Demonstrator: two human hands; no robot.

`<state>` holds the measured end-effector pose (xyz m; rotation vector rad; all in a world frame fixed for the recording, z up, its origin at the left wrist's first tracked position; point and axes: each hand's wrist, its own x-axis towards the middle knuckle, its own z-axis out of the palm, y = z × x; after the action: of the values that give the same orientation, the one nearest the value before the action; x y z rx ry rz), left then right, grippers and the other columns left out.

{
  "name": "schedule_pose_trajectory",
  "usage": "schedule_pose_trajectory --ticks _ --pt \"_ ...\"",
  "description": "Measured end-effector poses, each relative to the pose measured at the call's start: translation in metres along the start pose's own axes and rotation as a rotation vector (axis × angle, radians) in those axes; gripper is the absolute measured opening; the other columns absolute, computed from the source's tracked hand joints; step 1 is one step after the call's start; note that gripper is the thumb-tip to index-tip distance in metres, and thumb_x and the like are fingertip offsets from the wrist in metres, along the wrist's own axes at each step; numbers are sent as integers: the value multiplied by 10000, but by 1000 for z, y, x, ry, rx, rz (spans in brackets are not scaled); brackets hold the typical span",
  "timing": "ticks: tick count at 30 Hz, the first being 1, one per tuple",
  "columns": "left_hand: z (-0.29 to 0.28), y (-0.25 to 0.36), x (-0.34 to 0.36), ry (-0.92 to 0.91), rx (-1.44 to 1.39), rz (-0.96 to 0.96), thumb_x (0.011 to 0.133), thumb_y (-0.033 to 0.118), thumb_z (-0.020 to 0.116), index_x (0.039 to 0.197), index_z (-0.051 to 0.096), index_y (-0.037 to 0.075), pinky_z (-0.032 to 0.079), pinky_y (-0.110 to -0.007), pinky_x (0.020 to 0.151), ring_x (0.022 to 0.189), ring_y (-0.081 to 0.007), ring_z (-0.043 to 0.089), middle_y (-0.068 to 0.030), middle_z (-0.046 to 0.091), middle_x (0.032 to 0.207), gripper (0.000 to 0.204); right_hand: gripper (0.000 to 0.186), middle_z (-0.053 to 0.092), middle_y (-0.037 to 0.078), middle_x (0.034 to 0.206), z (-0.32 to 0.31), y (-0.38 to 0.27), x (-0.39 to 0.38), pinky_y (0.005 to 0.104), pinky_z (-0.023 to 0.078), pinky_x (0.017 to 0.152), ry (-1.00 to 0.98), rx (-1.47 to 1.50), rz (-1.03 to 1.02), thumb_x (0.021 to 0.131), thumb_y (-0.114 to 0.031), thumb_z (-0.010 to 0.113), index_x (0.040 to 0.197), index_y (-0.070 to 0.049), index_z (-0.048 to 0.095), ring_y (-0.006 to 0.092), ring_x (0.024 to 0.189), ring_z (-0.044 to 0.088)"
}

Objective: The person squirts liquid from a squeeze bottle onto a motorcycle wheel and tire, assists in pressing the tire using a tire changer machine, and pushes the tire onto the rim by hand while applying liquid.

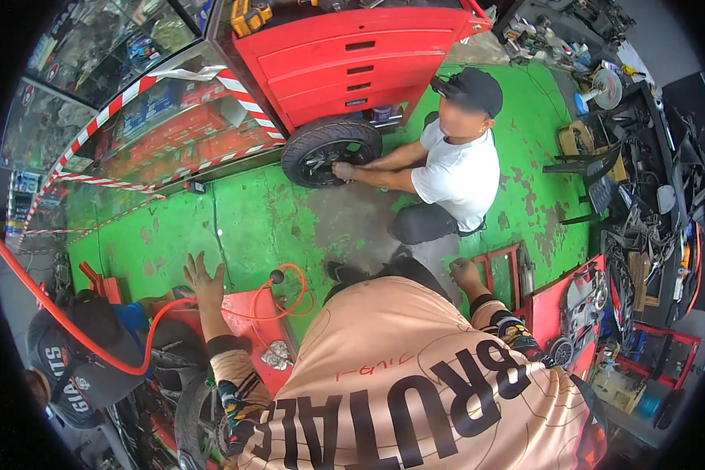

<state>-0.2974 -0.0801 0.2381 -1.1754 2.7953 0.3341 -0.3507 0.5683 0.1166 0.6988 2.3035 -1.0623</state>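
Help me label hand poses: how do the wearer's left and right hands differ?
The left hand is spread open; the right hand looks more loosely curled. The left hand is near the orange hose, the right hand near the red metal frame. Both are bare, with dark cuffs at the wrists, and neither appears to hold anything.

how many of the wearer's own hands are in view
2: the left hand, raised with fingers spread near the orange hose, and the right hand, near the red metal frame. Neither is hidden.
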Motion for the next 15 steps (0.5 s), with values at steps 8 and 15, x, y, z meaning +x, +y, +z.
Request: schedule_pose_trajectory --ticks 8,15 --pt "22 -7 -35 -309 379 161 812 433 689 1281 594 220 68 -793 1040 1363 -350 367 -71 505 1423 524 276 697 94 714 -40 57 33 322 511 542 -64 79 101 894 -267 617 1005 -21 674 172 556 646" --pt "26 -17 -56 -535 537 -363 827 518 647 1419 468 268 44 -750 1095 1450 -354 259 -115 362 1541 667 289 672 101 759 -66 101 59 314 463 455 -163 108 167 936 -302 595 1046 -37 621 168 541 611"
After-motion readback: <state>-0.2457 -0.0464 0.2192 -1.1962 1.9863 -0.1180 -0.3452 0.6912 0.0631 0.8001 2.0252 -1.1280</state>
